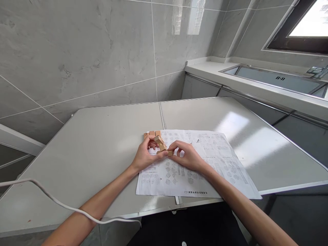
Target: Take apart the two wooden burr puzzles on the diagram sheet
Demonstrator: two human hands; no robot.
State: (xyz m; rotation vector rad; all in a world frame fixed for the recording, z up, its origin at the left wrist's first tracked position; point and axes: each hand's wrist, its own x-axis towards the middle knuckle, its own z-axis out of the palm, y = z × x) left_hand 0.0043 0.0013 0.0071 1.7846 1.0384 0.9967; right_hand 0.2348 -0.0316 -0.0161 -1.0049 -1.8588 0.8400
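Observation:
A chain of small wooden cubes lies over the top left corner of a printed sheet of diagrams on a grey folding table. My left hand grips the near part of the chain from the left. From the right, my right hand pinches the end cube between thumb and fingers. Both hands rest on the paper, fingertips almost touching. The far cubes lie flat on the sheet's corner.
A white cable crosses the table's near left and runs over my left forearm. A tiled wall rises behind the table. To the right stands a counter with a steel sink and a tap, under a window.

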